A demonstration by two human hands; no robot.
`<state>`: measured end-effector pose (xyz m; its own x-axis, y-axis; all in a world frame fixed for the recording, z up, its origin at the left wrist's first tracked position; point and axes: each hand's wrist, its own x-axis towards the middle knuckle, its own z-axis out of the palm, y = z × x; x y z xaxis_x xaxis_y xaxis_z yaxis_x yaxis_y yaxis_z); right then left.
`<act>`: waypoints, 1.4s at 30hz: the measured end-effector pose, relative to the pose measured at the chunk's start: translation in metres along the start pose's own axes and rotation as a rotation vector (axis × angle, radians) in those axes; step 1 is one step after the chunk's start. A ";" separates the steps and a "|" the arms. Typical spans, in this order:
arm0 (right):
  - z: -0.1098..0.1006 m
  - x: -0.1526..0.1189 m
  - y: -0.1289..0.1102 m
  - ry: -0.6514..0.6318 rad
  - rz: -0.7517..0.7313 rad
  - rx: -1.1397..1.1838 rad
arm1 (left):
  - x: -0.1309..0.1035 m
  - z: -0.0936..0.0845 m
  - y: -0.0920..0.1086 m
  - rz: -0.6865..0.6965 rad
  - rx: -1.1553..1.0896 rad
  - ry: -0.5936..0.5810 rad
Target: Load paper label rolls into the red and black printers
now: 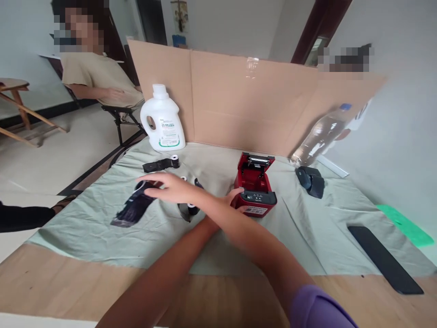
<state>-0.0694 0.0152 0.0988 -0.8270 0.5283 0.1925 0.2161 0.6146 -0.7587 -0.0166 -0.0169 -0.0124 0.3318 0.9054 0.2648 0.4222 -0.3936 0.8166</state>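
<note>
My arms cross over the cloth. My left hand (232, 198) reaches to the right and grips the near left corner of a red and black printer (256, 210), whose lid stands open over a hollow inside. From the right, my right hand (167, 187) stretches across to the left, its thumb and fingers around the upper end of a black roll with a loose crinkled strip (132, 208). Behind it lies another black roll with its strip unrolled (160, 164). More black rolls (185, 212) lie between my hands, partly hidden by my right forearm.
A white jug (163, 120) and a leaning clear bottle (317, 136) stand before a cardboard screen (239, 105). Rightward lie a black object (310, 181), a dark slab (385, 259) and a green piece (406, 225). A person (99, 79) sits back left.
</note>
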 end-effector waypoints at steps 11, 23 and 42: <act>-0.154 -0.212 0.035 0.252 0.486 -0.307 | -0.005 0.001 0.001 0.081 0.004 0.059; -0.145 -0.192 0.079 0.137 0.693 -0.559 | 0.007 0.005 0.028 0.352 0.343 0.205; -0.117 -0.254 0.093 0.936 0.383 -0.075 | 0.005 -0.001 0.037 0.590 0.560 0.308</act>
<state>0.2217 0.0067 0.0520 0.0367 0.9247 0.3790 0.4401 0.3256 -0.8369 -0.0005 -0.0263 0.0196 0.4184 0.4997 0.7584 0.6331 -0.7592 0.1509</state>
